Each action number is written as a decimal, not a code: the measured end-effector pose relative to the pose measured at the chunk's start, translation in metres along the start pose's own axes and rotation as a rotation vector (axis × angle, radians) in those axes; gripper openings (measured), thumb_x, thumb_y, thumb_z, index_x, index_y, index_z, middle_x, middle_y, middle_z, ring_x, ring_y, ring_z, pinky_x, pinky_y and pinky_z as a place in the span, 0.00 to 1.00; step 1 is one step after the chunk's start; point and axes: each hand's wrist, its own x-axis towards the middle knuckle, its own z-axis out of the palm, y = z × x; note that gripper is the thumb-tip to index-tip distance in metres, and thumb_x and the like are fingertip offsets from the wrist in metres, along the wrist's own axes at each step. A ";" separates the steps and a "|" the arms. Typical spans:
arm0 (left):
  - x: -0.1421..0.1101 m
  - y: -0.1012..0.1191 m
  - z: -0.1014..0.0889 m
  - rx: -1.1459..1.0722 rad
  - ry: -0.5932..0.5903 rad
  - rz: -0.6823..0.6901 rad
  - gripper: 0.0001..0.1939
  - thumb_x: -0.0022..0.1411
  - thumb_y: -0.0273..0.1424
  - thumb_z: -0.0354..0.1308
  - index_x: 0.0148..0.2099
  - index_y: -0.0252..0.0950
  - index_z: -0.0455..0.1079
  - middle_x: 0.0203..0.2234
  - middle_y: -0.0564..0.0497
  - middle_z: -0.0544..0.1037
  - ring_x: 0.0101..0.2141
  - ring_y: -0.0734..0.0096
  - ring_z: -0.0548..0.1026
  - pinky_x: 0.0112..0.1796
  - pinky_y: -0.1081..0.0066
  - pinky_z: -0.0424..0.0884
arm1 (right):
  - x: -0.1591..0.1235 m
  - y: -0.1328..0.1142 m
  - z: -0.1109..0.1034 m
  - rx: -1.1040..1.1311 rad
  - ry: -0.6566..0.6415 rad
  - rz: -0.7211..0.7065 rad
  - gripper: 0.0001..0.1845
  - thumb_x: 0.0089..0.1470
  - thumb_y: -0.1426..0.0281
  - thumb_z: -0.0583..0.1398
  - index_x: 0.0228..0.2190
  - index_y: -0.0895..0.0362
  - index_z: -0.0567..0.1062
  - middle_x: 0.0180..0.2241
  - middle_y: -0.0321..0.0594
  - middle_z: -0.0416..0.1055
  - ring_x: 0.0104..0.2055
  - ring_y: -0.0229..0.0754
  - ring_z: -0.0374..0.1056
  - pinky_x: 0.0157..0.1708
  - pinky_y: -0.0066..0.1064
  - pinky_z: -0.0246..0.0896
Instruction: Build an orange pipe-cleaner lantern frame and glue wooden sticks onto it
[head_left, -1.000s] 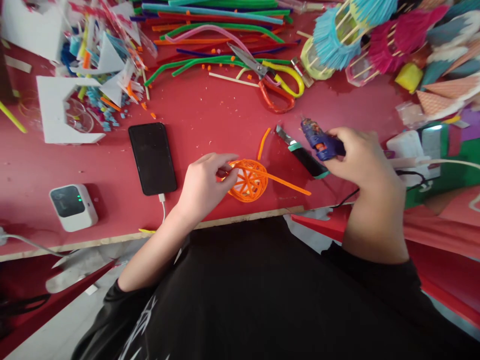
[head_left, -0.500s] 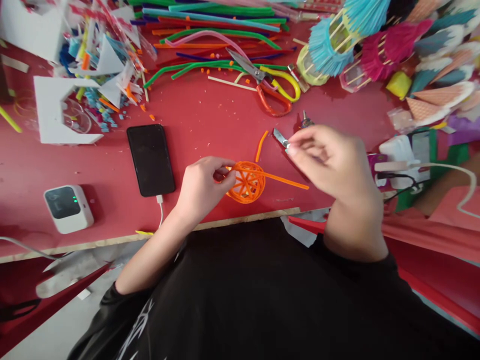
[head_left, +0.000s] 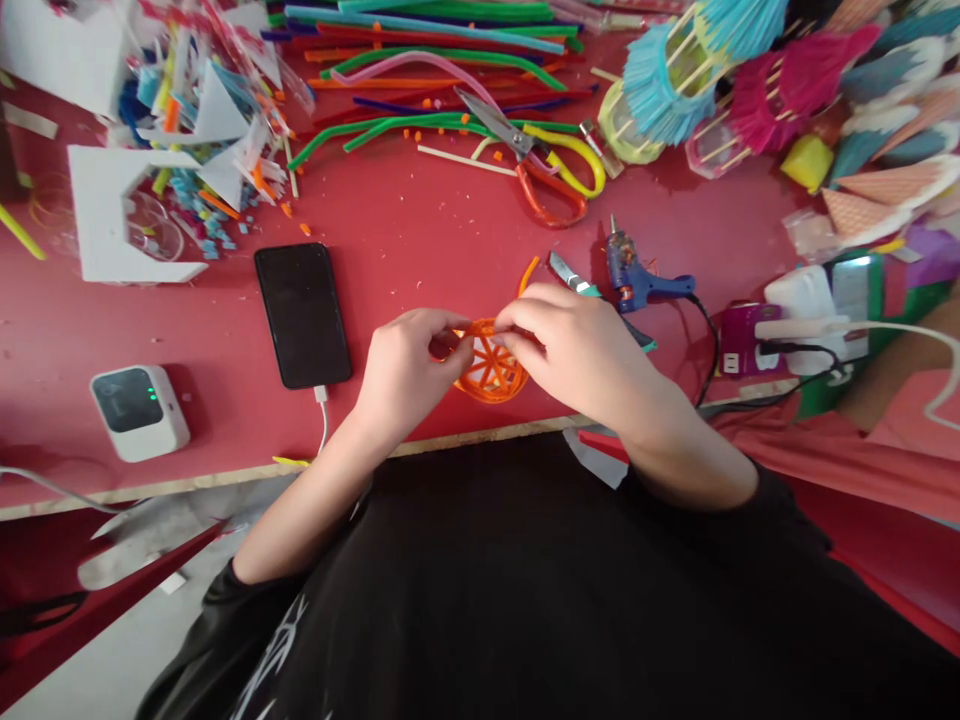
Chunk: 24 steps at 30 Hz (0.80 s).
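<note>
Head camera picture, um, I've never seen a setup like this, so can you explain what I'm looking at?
Sure. There's no machine here, just a person's bare hands. The camera is worn on that person's head, looking forward and down, so the black shirt below is the wearer's.

The left hand and right hand both seem to pinch the far edge of a round orange piece with spokes.

On the red tabletop lie a phone, scissors, colourful stems, a blue glue gun and a cutter knife, partly hidden.
</note>
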 end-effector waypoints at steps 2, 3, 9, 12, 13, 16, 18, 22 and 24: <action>0.000 -0.001 0.000 -0.009 0.003 0.004 0.09 0.58 0.24 0.63 0.42 0.35 0.79 0.30 0.51 0.82 0.29 0.71 0.79 0.37 0.72 0.76 | 0.002 -0.001 0.001 0.034 0.035 0.004 0.07 0.60 0.76 0.58 0.33 0.58 0.77 0.36 0.43 0.74 0.32 0.42 0.69 0.33 0.33 0.58; -0.001 -0.001 0.001 -0.015 0.004 0.006 0.09 0.58 0.24 0.63 0.42 0.35 0.79 0.31 0.51 0.83 0.30 0.72 0.79 0.37 0.72 0.76 | 0.003 -0.001 0.002 0.054 0.055 0.009 0.06 0.59 0.76 0.59 0.32 0.58 0.76 0.35 0.43 0.73 0.32 0.41 0.69 0.33 0.33 0.58; -0.002 -0.001 0.001 -0.023 0.005 0.023 0.08 0.59 0.24 0.63 0.41 0.35 0.79 0.31 0.51 0.83 0.30 0.73 0.79 0.36 0.74 0.76 | 0.010 0.002 0.006 0.168 0.119 0.020 0.06 0.54 0.78 0.61 0.27 0.57 0.73 0.30 0.39 0.71 0.31 0.39 0.66 0.34 0.32 0.58; -0.003 -0.001 0.001 -0.027 0.009 0.014 0.09 0.59 0.23 0.62 0.42 0.35 0.79 0.32 0.51 0.83 0.30 0.73 0.79 0.36 0.74 0.77 | 0.014 0.005 0.005 0.215 0.115 0.030 0.07 0.51 0.79 0.61 0.26 0.57 0.73 0.29 0.37 0.71 0.30 0.38 0.66 0.33 0.32 0.58; -0.003 -0.001 0.001 -0.027 0.011 0.011 0.09 0.59 0.23 0.62 0.42 0.35 0.79 0.32 0.51 0.83 0.30 0.73 0.80 0.37 0.74 0.77 | 0.015 0.005 0.005 0.229 0.108 0.043 0.07 0.50 0.79 0.62 0.26 0.57 0.73 0.28 0.37 0.71 0.30 0.38 0.66 0.33 0.31 0.58; -0.003 -0.001 0.001 -0.031 0.013 0.006 0.10 0.58 0.23 0.62 0.42 0.36 0.79 0.32 0.51 0.83 0.31 0.72 0.80 0.37 0.74 0.77 | 0.017 0.007 0.003 0.279 0.066 0.092 0.07 0.49 0.79 0.62 0.25 0.57 0.73 0.28 0.36 0.72 0.29 0.37 0.66 0.32 0.31 0.59; -0.003 -0.001 0.001 -0.035 0.011 0.004 0.10 0.58 0.22 0.61 0.42 0.36 0.79 0.32 0.51 0.83 0.31 0.72 0.79 0.37 0.73 0.77 | 0.019 0.008 0.002 0.320 0.032 0.122 0.06 0.50 0.78 0.62 0.25 0.56 0.73 0.28 0.37 0.73 0.29 0.37 0.67 0.33 0.32 0.61; -0.003 0.000 0.001 -0.033 0.013 0.001 0.11 0.57 0.22 0.61 0.42 0.37 0.79 0.32 0.51 0.82 0.31 0.71 0.79 0.37 0.72 0.77 | 0.020 0.012 0.002 0.396 0.001 0.149 0.04 0.51 0.76 0.62 0.27 0.56 0.74 0.28 0.38 0.75 0.30 0.39 0.69 0.33 0.34 0.63; -0.003 -0.001 0.002 -0.036 0.016 0.002 0.11 0.57 0.22 0.61 0.42 0.37 0.79 0.31 0.51 0.82 0.31 0.71 0.79 0.37 0.72 0.77 | 0.021 0.014 0.002 0.414 -0.004 0.155 0.04 0.51 0.76 0.62 0.26 0.56 0.73 0.28 0.37 0.75 0.30 0.39 0.70 0.34 0.34 0.64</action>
